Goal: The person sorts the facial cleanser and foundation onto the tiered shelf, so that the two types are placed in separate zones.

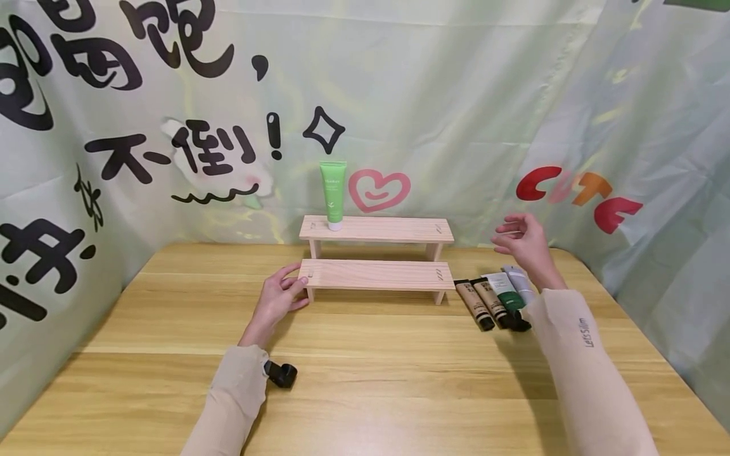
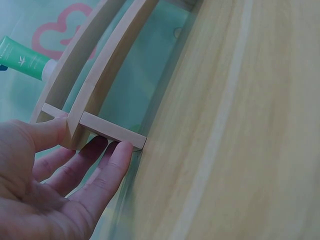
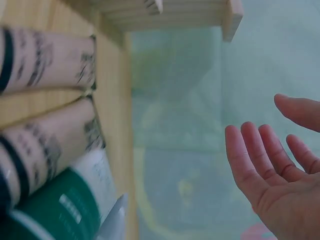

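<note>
Head view takes in the whole scene: a two-step wooden shelf (image 1: pixel 376 273) stands on the wooden table (image 1: pixel 365 380), a green tube (image 1: pixel 332 193) stands upright on its cap at the left end of the upper step, and four tubes (image 1: pixel 495 303) lie side by side on the table just right of the shelf. From there the left hand (image 1: pixel 279 297) rests against the left end of the lower step, and the right hand (image 1: pixel 521 240) hangs in the air above the lying tubes, touching nothing. Only the left wrist view shows how the left fingers (image 2: pixel 107 172) lie: straight and relaxed, their tips under and against the shelf's side piece (image 2: pixel 112 129), thumb along the outer face. Only the right wrist view shows the right palm (image 3: pixel 280 180) spread, fingers loosely apart. Readable writing: "Let's Slim" on the right sleeve (image 1: pixel 587 332) and "CUTE" on the backdrop (image 1: pixel 578 193); the tube labels are too blurred to read.
</note>
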The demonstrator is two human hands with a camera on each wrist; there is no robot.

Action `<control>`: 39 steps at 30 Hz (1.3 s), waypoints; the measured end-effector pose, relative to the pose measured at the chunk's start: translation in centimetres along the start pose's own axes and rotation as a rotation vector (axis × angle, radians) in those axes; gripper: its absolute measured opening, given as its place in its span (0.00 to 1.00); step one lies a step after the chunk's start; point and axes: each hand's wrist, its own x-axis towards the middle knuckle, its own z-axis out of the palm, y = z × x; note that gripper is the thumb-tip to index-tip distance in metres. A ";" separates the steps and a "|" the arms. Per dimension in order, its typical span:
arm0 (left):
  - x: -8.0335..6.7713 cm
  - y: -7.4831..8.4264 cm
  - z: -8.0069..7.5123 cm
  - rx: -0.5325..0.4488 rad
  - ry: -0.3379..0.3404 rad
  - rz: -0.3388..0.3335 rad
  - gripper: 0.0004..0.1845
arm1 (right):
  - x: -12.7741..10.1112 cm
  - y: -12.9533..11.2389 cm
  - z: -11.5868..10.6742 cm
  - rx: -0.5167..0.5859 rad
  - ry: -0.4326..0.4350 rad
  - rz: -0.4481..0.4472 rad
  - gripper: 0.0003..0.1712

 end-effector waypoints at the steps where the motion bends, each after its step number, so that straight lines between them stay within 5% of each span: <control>1: 0.0 0.0 0.0 -0.001 0.000 -0.001 0.26 | -0.1 0.2 -0.2 -0.003 -0.001 0.004 0.27; 24: 0.2 0.2 0.1 0.003 -0.010 -0.007 0.27 | -1.7 4.9 -3.9 -0.148 -0.034 0.111 0.30; 39: 0.2 -0.1 0.0 0.007 -0.003 -0.020 0.26 | -2.5 7.1 -5.4 -0.279 -0.149 0.127 0.26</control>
